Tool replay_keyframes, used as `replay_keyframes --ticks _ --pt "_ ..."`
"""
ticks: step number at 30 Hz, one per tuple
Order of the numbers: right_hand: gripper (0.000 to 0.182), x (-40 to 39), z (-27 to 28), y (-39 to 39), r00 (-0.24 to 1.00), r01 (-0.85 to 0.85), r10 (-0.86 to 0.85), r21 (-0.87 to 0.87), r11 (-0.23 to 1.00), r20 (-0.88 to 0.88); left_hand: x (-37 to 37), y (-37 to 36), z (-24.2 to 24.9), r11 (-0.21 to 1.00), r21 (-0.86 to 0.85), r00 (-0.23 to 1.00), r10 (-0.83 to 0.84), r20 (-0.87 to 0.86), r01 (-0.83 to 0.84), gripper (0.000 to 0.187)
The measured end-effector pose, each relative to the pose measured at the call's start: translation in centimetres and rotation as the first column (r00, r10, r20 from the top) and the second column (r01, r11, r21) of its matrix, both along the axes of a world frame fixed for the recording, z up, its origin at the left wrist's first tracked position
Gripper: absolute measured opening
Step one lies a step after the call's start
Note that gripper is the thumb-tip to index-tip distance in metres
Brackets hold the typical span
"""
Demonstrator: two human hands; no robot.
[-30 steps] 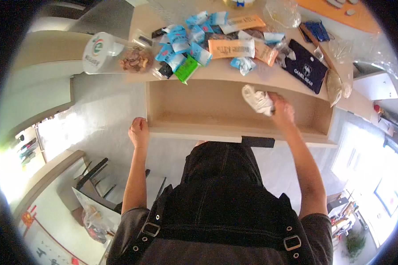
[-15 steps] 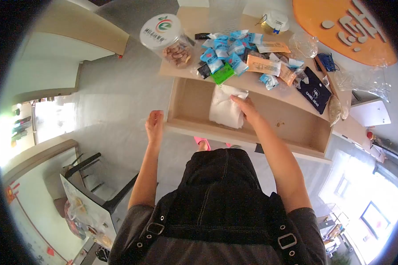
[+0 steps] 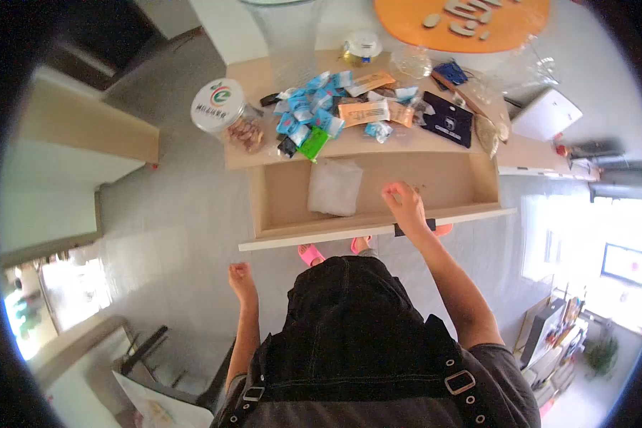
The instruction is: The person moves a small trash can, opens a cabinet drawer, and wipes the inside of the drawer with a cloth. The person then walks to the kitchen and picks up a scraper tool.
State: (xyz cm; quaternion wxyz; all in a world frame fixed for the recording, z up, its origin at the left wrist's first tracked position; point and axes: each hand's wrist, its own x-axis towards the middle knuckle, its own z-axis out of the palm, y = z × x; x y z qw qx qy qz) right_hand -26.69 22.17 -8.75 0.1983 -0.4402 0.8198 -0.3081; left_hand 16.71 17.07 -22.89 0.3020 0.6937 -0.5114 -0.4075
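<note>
An open drawer (image 3: 442,177) sticks out below the tabletop. At its left end lies a white soft packet (image 3: 334,187), flat on the drawer bottom. My right hand (image 3: 406,207) hovers over the drawer's middle near its front wall, apart from the packet. Its fingers are curled toward the thumb, and nothing shows between them. Out to the left of the drawer front, my left hand (image 3: 242,280) hangs in the air above the floor. It is loosely closed, with nothing visible in it.
On the tabletop are a clear jar with a white lid (image 3: 220,105), a pile of blue snack packets (image 3: 308,107), orange sachets (image 3: 364,113), a green packet (image 3: 312,145) and a dark pouch (image 3: 446,120). An orange sign (image 3: 464,21) stands behind. Pink slippers (image 3: 311,254) show below.
My right hand has let go of the white packet and moved right, toward the drawer front. The packet stays in the drawer. My left hand appears lower, and the view has shifted.
</note>
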Motion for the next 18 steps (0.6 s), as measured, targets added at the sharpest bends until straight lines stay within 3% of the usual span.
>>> replay_keyframes --ticks 1,4,7,9,14,18 --pt "0.016 0.3 1.1 1.5 0.999 0.032 -0.034 -0.050 0.998 -0.039 0.2 0.2 -0.3 0.997 0.044 0.993 -0.070 0.094 0.066 0.014" --pt "0.015 1.0 2.4 6.1 0.979 0.158 -0.172 -0.124 0.980 -0.113 -0.4 0.8 -0.4 0.935 0.072 0.936 -0.349 0.038 0.346 0.019" --pt "0.017 1.1 3.0 10.2 0.958 0.283 -0.285 -0.165 0.945 0.008 -2.4 1.4 1.2 0.813 0.135 0.822 -0.569 -0.023 0.567 0.024" --pt "0.019 0.5 3.0 12.5 0.949 0.308 -0.316 -0.186 0.933 -0.016 -4.0 1.7 1.8 0.721 0.176 0.736 -0.675 -0.037 0.670 0.026" --pt "0.019 -1.9 3.2 16.6 0.904 0.426 -0.426 -0.192 0.884 0.046 -8.6 2.7 3.6 0.537 0.264 0.567 -0.822 -0.050 0.801 0.034" --pt "0.023 -5.7 3.0 20.4 0.877 0.480 -0.464 -0.206 0.853 0.123 -16.0 4.8 9.0 0.425 0.311 0.474 -0.875 -0.102 0.850 0.035"
